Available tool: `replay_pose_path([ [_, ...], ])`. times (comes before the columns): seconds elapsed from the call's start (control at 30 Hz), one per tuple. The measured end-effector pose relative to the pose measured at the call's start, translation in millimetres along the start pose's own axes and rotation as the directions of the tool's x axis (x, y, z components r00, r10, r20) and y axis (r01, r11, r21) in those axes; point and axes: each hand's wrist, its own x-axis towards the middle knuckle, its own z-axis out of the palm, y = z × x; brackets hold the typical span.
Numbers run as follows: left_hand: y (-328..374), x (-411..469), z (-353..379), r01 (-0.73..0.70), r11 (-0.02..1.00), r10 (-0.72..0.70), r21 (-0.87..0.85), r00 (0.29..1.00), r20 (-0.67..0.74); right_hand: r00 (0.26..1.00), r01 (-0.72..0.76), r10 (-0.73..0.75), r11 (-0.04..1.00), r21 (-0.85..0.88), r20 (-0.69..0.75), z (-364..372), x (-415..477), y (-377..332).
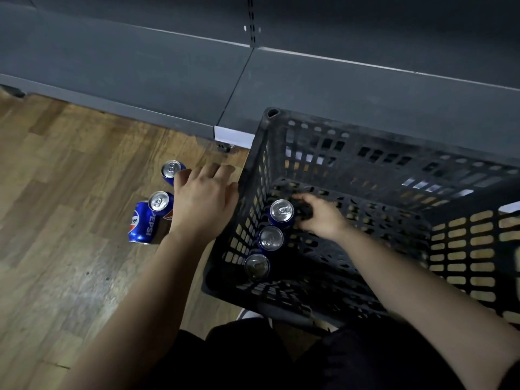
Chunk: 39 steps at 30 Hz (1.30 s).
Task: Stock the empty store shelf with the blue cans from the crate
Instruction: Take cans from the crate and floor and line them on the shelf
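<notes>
Blue cans (270, 238) are standing in a row inside the black crate (365, 142), centre right; three other cans (160, 202) are sitting on the floor (70, 178), centre left. The left hand (202, 201) is hovering spread above those; the right hand (323, 216) is reaching into the crate, grip unclear.

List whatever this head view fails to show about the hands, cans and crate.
Head view: right hand blurred behind the far crate can; grip unclear.
Left hand overlaps the farther floor can; contact unclear.
Crate: right side cut off by the frame edge; right forearm hides part of its floor.
Nearest crate can: lid dark, blurred.
</notes>
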Motion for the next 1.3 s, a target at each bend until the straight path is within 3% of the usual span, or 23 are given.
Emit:
replay_pose_path([
  [0.37,-8,-6,0,0.015,1.000,-0.015,0.016,1.000,0.001,0.989,0.143,-0.129,0.948,-0.283,0.069,24,2,-11],
  [0.57,-23,-15,0,0.070,0.997,-0.069,0.045,0.997,-0.016,0.995,0.098,-0.090,0.919,-0.381,0.040,32,8,-20],
  [0.73,-22,-19,-2,0.076,0.996,-0.076,0.041,0.997,0.020,0.998,0.044,-0.059,0.944,-0.327,-0.037,35,9,-19],
  [1.1,-15,-14,-6,0.076,0.997,-0.076,0.021,0.997,0.028,0.999,0.018,-0.022,0.996,-0.084,-0.039,11,-1,-11],
  [1.3,-5,0,-43,0.081,0.996,-0.079,-0.046,0.996,0.044,0.997,-0.010,0.011,1.000,0.005,-0.079,-24,-26,-35],
])
